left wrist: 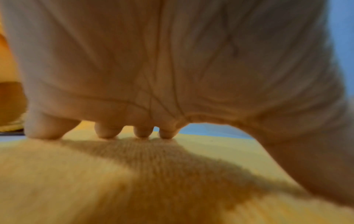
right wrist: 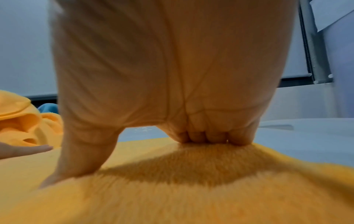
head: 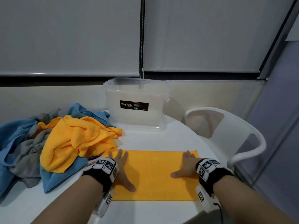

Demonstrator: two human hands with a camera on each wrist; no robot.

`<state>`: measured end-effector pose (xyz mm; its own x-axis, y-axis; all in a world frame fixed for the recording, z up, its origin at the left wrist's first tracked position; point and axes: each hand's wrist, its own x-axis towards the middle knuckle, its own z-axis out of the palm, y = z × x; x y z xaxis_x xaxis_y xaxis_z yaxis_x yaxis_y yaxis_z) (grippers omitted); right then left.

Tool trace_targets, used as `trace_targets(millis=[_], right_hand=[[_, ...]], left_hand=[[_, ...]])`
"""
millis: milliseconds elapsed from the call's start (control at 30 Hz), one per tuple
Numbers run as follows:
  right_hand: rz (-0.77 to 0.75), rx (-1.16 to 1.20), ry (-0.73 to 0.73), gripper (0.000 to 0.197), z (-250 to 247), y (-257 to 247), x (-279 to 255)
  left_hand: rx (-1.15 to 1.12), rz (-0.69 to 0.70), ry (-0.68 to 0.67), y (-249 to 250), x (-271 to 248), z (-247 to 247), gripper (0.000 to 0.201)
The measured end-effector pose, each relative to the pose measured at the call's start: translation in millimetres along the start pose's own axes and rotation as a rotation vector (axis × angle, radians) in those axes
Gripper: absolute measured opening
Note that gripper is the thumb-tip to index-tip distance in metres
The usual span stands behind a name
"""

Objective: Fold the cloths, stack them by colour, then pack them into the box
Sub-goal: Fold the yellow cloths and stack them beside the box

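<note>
A yellow cloth (head: 153, 173) lies flat as a wide rectangle on the white table (head: 153, 138) in front of me. My left hand (head: 121, 167) presses flat on its left end, fingers straight and spread. My right hand (head: 187, 165) presses flat on its right end. In the left wrist view the fingertips (left wrist: 107, 133) touch the yellow cloth (left wrist: 95, 181). In the right wrist view the fingers (right wrist: 203, 136) lie together on the yellow cloth (right wrist: 172, 197). A clear plastic box (head: 137, 104) with a black label stands behind, its lid on.
A heap of loose cloths lies at the left: yellow (head: 77, 139) on top, blue (head: 14, 136) and grey (head: 30, 152) under it. A white chair (head: 226, 136) stands at the table's right edge. A wall with blinds is behind.
</note>
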<state>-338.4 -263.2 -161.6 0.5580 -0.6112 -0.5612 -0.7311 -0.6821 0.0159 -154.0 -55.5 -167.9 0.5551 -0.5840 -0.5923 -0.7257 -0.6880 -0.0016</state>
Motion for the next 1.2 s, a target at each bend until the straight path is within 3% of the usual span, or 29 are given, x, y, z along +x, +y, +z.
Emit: trace_targets(millis=[367, 533, 667, 833, 933, 1067, 1133, 1200], right_hand=[[0.034, 0.025, 0.028, 0.131, 1, 2, 4], [0.124, 0.054, 0.047, 0.14, 9, 11, 3], [0.116, 0.053, 0.06, 0.139, 13, 20, -6], [0.071, -0.004, 0.213, 0.13, 24, 19, -29], [-0.043, -0.025, 0.264, 0.102, 30, -1, -46], [-0.193, -0.043, 0.195, 0.076, 44, -55, -59], [-0.24, -0.057, 0.132, 0.07, 56, -76, -66], [-0.252, -0.059, 0.088, 0.068, 66, -85, -72]], left_hand=[[-0.066, -0.033, 0.026, -1, -4, 11, 0.152], [-0.04, -0.013, 0.023, -20, -13, 12, 0.18], [-0.062, -0.001, 0.048, -33, -18, 16, 0.181], [-0.05, -0.057, 0.1, -38, -35, 19, 0.15], [-0.038, -0.01, 0.199, -23, -40, 19, 0.134], [-0.044, 0.146, 0.24, 41, -54, 25, 0.1], [0.002, 0.165, 0.241, 72, -61, 35, 0.075], [0.053, 0.155, 0.242, 84, -56, 47, 0.065]])
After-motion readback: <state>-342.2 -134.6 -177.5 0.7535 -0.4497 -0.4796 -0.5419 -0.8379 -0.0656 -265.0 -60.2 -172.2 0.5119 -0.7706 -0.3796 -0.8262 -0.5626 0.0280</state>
